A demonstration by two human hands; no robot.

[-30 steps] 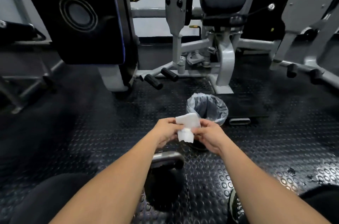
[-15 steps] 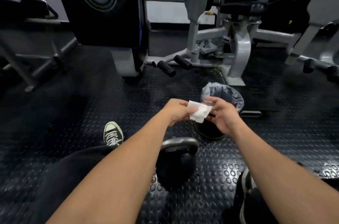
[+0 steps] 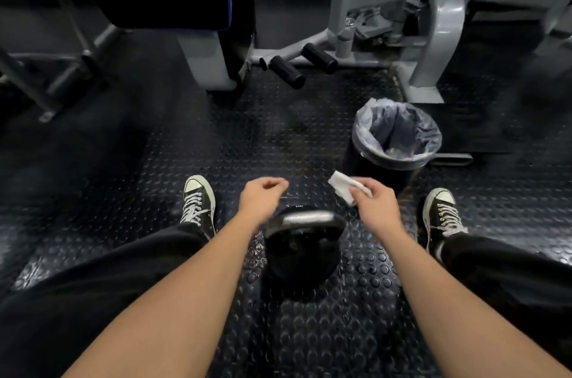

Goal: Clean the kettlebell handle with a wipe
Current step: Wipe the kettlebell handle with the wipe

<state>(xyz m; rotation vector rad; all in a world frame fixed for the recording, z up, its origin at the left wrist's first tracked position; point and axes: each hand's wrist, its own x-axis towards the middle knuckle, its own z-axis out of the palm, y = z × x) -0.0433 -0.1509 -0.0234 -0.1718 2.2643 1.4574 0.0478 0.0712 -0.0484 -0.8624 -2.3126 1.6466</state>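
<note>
The studded black floor [image 3: 154, 179] carries a kettlebell [image 3: 301, 257] between two sneakers [image 3: 198, 201]. A lined bin [image 3: 397, 145] stands beyond it, near grey machine frames [image 3: 439, 37].

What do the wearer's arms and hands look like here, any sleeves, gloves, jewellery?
Both forearms are bare to the frame's bottom edge: no sleeves show. The left hand and right hand carry no gloves, and no watch, ring or band is visible. Below them, black trousers and black lace-up sneakers with pale toe caps.
</note>
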